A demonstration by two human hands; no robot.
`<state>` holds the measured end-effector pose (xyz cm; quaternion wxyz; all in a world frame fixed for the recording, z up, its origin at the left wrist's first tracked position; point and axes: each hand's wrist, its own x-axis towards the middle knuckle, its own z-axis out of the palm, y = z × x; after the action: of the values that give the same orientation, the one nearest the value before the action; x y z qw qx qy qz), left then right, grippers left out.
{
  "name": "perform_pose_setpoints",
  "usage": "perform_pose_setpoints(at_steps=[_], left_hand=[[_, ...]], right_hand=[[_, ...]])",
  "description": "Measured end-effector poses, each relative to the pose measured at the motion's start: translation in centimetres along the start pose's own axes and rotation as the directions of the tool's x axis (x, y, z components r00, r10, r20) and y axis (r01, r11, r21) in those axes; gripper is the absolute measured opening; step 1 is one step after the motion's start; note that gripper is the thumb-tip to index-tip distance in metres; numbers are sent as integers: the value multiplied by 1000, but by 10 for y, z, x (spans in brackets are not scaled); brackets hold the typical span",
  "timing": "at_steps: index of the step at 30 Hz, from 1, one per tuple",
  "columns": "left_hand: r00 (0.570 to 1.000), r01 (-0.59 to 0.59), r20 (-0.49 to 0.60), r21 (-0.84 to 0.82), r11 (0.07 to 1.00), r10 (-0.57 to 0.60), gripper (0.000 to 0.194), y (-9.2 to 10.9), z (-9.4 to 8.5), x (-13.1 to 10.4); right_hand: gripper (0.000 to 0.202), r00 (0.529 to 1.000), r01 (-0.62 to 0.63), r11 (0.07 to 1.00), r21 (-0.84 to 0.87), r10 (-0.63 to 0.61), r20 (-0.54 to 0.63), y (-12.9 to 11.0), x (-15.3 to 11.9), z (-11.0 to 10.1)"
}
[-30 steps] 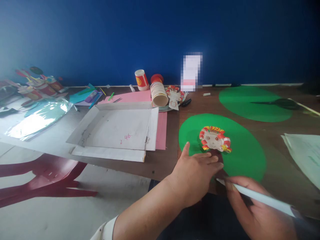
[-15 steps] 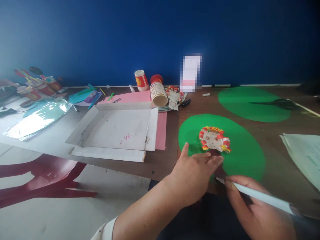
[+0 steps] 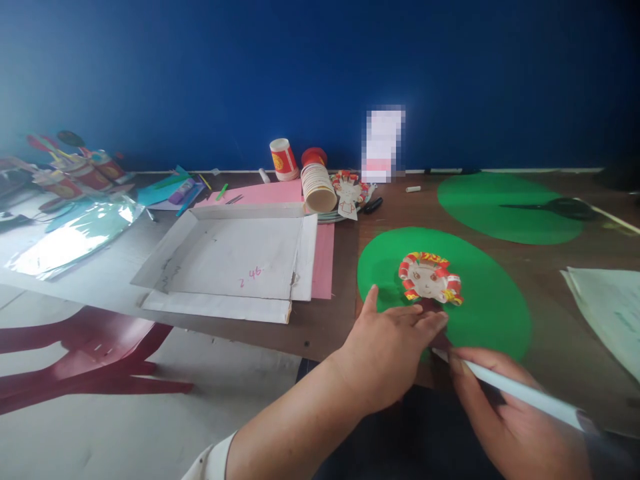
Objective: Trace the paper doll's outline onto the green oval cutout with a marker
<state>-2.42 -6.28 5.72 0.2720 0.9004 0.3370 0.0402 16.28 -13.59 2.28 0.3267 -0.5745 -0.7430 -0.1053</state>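
Note:
A green paper oval (image 3: 493,300) lies at the table's near edge. On it rests a paper face (image 3: 429,280) with a drawn expression and curled red, yellow and white strips around it. Below the face runs a dark brown strip (image 3: 441,333). My left hand (image 3: 383,357) lies palm down over the lower left of the oval, fingers spread, fingertips on the strip. In my right hand (image 3: 505,413) is a white pen (image 3: 525,392), its tip close to the strip's lower end. Whether the tip touches the paper I cannot tell.
To the left lies a shallow white cardboard box (image 3: 240,257) over pink paper (image 3: 324,267). Behind stand a paper cup (image 3: 283,160) and stacked cups (image 3: 319,190). A second green oval (image 3: 475,200) bears dark scissors (image 3: 565,208). A red chair (image 3: 100,353) stands left.
The right hand and pen have shifted very slightly upward by the brown strip. The left hand stays in place on the oval.

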Motion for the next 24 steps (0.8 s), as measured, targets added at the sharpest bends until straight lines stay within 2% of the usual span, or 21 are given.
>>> perform_pose_setpoints(at_steps=[6, 15, 20, 24], left_hand=[[1000, 16, 20, -5, 1000, -16, 63, 0, 0, 0], [1000, 7, -13, -19, 1000, -7, 62, -1, 2, -1], [1000, 2, -18, -25, 1000, -2, 63, -1, 3, 0], [1000, -1, -9, -31, 1000, 1, 65, 0, 3, 0]], right_hand=[[36, 1000, -8, 1000, 13, 8, 7, -2, -1, -1], [34, 999, -39, 997, 66, 38, 19, 1, 1, -4], [27, 983, -178, 964, 199, 164, 87, 5, 2, -7], [23, 950, -283, 926, 251, 234, 208, 12, 3, -9]])
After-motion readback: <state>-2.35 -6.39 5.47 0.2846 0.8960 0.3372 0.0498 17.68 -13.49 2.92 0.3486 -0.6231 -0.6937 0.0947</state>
